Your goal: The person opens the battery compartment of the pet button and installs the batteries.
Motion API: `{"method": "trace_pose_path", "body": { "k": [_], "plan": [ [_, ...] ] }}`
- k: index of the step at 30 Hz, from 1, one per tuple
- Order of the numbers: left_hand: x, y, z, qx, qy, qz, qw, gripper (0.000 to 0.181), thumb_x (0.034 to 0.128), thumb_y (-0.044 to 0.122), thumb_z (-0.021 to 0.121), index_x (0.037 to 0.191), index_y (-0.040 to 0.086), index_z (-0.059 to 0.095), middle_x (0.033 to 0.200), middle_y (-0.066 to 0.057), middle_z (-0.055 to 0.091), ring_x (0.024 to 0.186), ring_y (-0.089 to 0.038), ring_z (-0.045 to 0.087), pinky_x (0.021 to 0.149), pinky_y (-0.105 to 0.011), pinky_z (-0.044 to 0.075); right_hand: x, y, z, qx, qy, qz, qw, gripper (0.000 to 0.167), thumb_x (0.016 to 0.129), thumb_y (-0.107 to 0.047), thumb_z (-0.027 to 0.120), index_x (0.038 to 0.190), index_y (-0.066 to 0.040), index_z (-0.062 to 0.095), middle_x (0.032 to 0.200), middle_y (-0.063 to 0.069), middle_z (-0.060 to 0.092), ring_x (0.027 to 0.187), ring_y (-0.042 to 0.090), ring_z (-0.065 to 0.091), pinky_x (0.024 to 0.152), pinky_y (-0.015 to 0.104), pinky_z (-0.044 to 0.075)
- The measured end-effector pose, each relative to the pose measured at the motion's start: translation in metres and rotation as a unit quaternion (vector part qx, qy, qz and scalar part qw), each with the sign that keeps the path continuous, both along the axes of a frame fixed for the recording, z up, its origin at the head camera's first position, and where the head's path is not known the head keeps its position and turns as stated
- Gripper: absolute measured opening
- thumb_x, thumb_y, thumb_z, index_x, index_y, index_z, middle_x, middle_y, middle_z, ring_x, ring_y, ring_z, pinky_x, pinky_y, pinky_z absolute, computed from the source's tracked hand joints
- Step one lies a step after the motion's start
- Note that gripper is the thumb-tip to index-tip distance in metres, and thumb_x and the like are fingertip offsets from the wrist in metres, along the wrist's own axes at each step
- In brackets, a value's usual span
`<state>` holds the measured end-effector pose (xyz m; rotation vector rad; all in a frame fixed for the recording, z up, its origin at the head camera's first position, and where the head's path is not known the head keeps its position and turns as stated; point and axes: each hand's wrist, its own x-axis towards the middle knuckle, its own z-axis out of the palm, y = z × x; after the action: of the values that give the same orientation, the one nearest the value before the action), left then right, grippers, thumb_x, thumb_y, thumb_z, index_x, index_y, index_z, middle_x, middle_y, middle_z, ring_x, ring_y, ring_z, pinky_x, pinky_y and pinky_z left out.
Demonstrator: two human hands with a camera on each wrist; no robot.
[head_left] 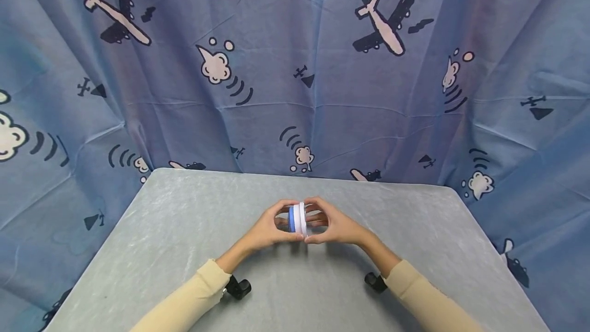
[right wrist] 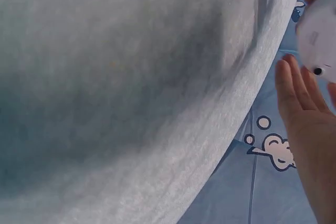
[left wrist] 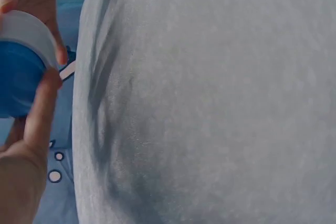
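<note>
Above the table, both hands meet at a squat round container [head_left: 297, 219] with a blue body and a white rim or lid, turned on its side. My left hand [head_left: 272, 225] grips it from the left, thumb below and fingers above and behind. From the right, my right hand [head_left: 338, 223] curves in a C, thumb and index tips at the white edge. The left wrist view shows the blue side [left wrist: 18, 80], cut off by the frame. In the right wrist view, the pale flat face [right wrist: 320, 38] bears a small black dot; several right fingers look nearly straight there.
A grey cloth-covered table [head_left: 193, 219] lies under the hands. Behind it hangs a blue curtain [head_left: 267, 91] printed with planes and clouds. Black wrist-worn devices [head_left: 238, 288] sit by both cuffs. A dark cord-like thing [head_left: 56, 309] shows at the lower left.
</note>
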<state>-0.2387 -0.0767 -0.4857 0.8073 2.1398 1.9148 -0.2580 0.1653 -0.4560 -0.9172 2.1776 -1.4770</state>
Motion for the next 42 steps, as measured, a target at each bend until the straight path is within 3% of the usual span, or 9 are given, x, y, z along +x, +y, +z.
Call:
{"method": "trace_pose_path", "body": {
  "k": [3, 8, 13, 20, 25, 31, 36, 42],
  "plan": [
    [0.001, 0.000, 0.001, -0.036, 0.016, 0.011, 0.9992, 0.075, 0.0786, 0.008, 0.089, 0.144, 0.008, 0.052, 0.135, -0.012, 0.057, 0.103, -0.027, 0.066, 0.084, -0.037, 0.056, 0.000, 0.001, 0.004, 0.003, 0.020, 0.004, 0.9998, 0.087, 0.079, -0.016, 0.090, 0.150, -0.010, 0.040, 0.145, 0.012, 0.047, 0.127, 0.031, 0.055, 0.103, 0.050, 0.045],
    [0.003, 0.002, 0.004, -0.059, 0.009, 0.020, 0.9980, 0.077, 0.0778, 0.014, 0.090, 0.145, 0.010, 0.053, 0.133, -0.010, 0.058, 0.102, -0.026, 0.066, 0.077, -0.035, 0.058, -0.002, 0.003, 0.008, -0.007, 0.047, 0.015, 0.9987, 0.074, 0.080, -0.013, 0.090, 0.141, -0.004, 0.050, 0.137, 0.011, 0.054, 0.123, 0.030, 0.058, 0.102, 0.047, 0.045],
    [0.004, 0.003, 0.006, -0.039, -0.006, 0.016, 0.9991, 0.081, 0.0788, 0.010, 0.089, 0.148, 0.007, 0.048, 0.140, -0.013, 0.053, 0.110, -0.028, 0.062, 0.080, -0.035, 0.057, -0.001, 0.005, 0.008, -0.026, 0.045, 0.002, 0.9987, 0.072, 0.079, -0.008, 0.089, 0.139, -0.001, 0.051, 0.134, 0.013, 0.054, 0.122, 0.030, 0.058, 0.101, 0.040, 0.047],
    [0.004, 0.002, 0.003, -0.011, -0.030, -0.020, 0.9993, 0.082, 0.0815, 0.002, 0.085, 0.151, 0.003, 0.040, 0.143, -0.019, 0.048, 0.116, -0.033, 0.061, 0.088, -0.039, 0.055, 0.000, 0.008, 0.003, -0.065, 0.018, -0.002, 0.9977, 0.073, 0.079, 0.000, 0.086, 0.141, 0.003, 0.048, 0.137, 0.017, 0.052, 0.122, 0.032, 0.058, 0.101, 0.037, 0.046],
    [0.003, 0.004, 0.005, -0.025, -0.018, 0.004, 0.9995, 0.080, 0.0804, 0.007, 0.087, 0.148, 0.004, 0.045, 0.138, -0.017, 0.051, 0.111, -0.031, 0.063, 0.087, -0.038, 0.055, 0.000, 0.012, 0.001, -0.082, 0.008, 0.011, 0.9965, 0.073, 0.081, 0.004, 0.083, 0.143, 0.005, 0.045, 0.140, 0.020, 0.049, 0.125, 0.034, 0.057, 0.102, 0.040, 0.046],
    [0.003, 0.005, 0.007, -0.061, 0.017, 0.047, 0.9968, 0.078, 0.0757, 0.014, 0.092, 0.143, 0.008, 0.053, 0.135, -0.010, 0.055, 0.110, -0.028, 0.059, 0.085, -0.035, 0.055, 0.001, 0.015, 0.002, -0.047, 0.040, 0.006, 0.9981, 0.075, 0.082, -0.002, 0.085, 0.146, 0.004, 0.046, 0.144, 0.020, 0.049, 0.124, 0.035, 0.057, 0.102, 0.043, 0.046],
    [0.002, 0.007, 0.006, -0.093, 0.048, 0.066, 0.9922, 0.079, 0.0739, 0.020, 0.093, 0.142, 0.010, 0.055, 0.132, -0.006, 0.054, 0.110, -0.025, 0.058, 0.085, -0.034, 0.054, 0.003, 0.012, 0.002, 0.009, 0.084, -0.016, 0.9963, 0.082, 0.078, -0.016, 0.091, 0.145, 0.002, 0.048, 0.142, 0.017, 0.053, 0.125, 0.032, 0.056, 0.102, 0.045, 0.046],
    [0.001, 0.007, 0.007, -0.091, 0.065, 0.050, 0.9925, 0.085, 0.0722, 0.015, 0.095, 0.145, 0.003, 0.052, 0.129, -0.008, 0.052, 0.112, -0.024, 0.056, 0.089, -0.035, 0.053, 0.004, 0.012, 0.001, 0.032, 0.099, -0.048, 0.9934, 0.085, 0.072, -0.023, 0.096, 0.142, -0.001, 0.054, 0.138, 0.010, 0.057, 0.125, 0.027, 0.056, 0.104, 0.042, 0.044]
  ]
}}
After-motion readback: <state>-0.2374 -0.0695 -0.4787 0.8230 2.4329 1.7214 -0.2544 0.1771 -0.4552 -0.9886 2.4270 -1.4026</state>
